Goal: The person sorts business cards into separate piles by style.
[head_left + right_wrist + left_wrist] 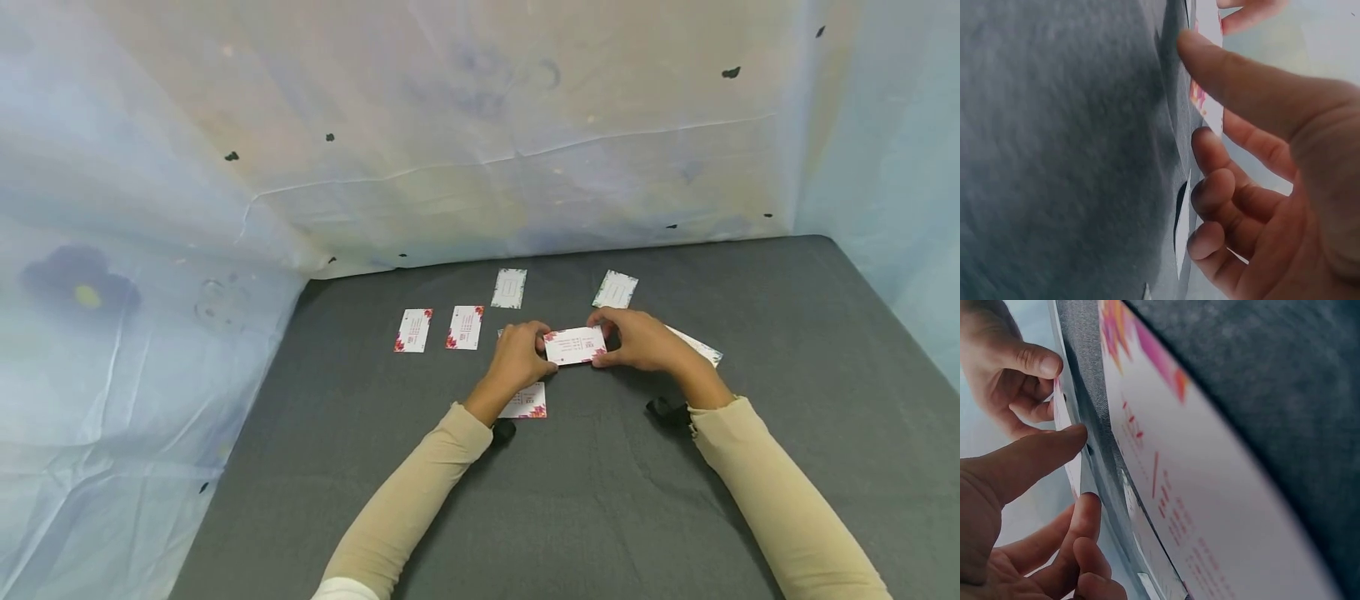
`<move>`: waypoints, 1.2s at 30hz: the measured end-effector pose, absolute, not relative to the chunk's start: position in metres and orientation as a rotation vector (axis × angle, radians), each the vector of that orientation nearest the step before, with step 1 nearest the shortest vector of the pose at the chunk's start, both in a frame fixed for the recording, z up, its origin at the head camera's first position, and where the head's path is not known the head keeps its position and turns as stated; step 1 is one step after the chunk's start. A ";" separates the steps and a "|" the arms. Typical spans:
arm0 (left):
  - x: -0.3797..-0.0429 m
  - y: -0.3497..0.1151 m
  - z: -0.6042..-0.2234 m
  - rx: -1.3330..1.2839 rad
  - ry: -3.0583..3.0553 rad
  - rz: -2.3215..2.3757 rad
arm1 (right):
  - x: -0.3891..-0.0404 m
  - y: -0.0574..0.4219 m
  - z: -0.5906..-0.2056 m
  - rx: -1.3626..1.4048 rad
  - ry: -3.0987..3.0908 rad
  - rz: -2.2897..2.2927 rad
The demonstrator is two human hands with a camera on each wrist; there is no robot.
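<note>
A white card with red-pink floral corners and small printed text (pixel 574 347) is held level between both hands. My left hand (pixel 516 360) pinches its left end between thumb and fingers, also seen in the left wrist view, where the card (pixel 1074 472) appears nearly edge-on. At the opposite end, my right hand (pixel 647 342) grips it by thumb and forefinger; the other fingers curl loosely. Partly hidden beneath the left wrist lies another floral card (pixel 531 403). A white card with green-leaf corners (pixel 697 346) lies behind the right wrist, partly covered.
Two floral cards (pixel 413 331) (pixel 465 327) lie side by side to the left. Farther back rest two leaf-edged cards (pixel 509 288) (pixel 616 290). All lie on a dark grey cloth-covered table (pixel 315 467), with patterned curtains (pixel 487 167) behind and beside it.
</note>
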State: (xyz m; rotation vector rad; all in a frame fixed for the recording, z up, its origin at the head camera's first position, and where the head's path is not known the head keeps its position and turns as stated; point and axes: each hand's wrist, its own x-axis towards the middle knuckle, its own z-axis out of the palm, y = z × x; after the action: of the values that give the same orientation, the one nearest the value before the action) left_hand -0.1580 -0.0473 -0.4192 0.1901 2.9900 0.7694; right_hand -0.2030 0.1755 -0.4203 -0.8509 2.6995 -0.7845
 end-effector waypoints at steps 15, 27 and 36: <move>-0.144 -0.066 -0.409 0.259 3.018 0.727 | -0.186 0.160 -0.414 -0.865 2.730 -0.771; -0.129 -0.088 -0.403 0.308 2.976 0.697 | -0.169 0.146 -0.405 -0.888 2.700 -0.750; -0.118 -0.117 -0.400 0.353 2.955 0.734 | -0.156 0.117 -0.400 -0.873 2.681 -0.757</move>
State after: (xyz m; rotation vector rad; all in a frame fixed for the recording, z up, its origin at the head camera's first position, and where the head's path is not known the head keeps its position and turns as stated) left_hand -0.1178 -0.1172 -0.4002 0.3528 2.9548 0.7340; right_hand -0.1558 0.1170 -0.3997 -0.8733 2.6809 -0.7574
